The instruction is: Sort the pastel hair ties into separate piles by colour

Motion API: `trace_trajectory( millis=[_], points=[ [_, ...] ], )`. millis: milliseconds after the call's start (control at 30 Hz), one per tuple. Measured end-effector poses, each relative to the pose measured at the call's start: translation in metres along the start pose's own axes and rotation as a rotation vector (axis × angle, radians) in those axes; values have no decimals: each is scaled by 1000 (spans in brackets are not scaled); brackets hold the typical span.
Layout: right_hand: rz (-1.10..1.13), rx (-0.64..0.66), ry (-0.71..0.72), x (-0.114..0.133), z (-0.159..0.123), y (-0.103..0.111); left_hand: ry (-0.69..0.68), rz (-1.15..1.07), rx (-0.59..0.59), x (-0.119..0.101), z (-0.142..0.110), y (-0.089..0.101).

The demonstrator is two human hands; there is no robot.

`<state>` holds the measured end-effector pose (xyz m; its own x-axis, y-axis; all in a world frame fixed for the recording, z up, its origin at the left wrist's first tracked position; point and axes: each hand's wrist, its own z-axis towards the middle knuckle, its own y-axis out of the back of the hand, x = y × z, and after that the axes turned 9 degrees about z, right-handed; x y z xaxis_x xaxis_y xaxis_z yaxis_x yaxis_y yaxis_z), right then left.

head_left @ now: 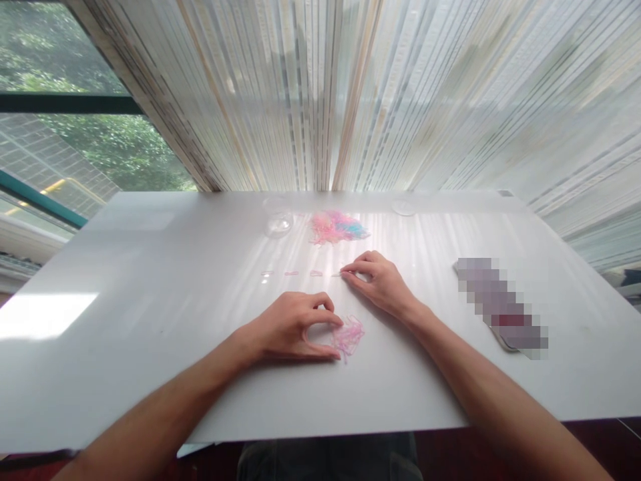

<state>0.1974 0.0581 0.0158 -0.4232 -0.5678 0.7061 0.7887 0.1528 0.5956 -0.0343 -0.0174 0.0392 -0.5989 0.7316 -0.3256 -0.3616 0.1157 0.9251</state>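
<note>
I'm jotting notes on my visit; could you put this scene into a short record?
Left hand: open, fingertips beside loose pink-purple pile of thin strands
Right hand: fingertips pinched at small pale strip
Left of strip: three small pinkish strips
Farther back: pink-and-blue strand pile
Surface: white table

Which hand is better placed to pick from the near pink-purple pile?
Left, I'd judge: the left hand has its thumb and index fingertip at the pink-purple pile, while the right hand is farther forward, beside the row of small pieces.
</note>
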Motion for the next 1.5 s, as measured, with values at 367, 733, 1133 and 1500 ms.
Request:
trace_trajectory(
  millis=[367,733,1133,1500],
  points=[
    [-1,30,10,3,0,4,25,-59,39,0,-1,2],
    [19,78,4,5,0,6,29,-118,6,1,0,-1],
    [1,-17,-37,1,1,2,63,-275,-27,1,2,1],
    [28,-34,-9,-1,0,3,195,-419,1,3,3,-1]
  ],
)
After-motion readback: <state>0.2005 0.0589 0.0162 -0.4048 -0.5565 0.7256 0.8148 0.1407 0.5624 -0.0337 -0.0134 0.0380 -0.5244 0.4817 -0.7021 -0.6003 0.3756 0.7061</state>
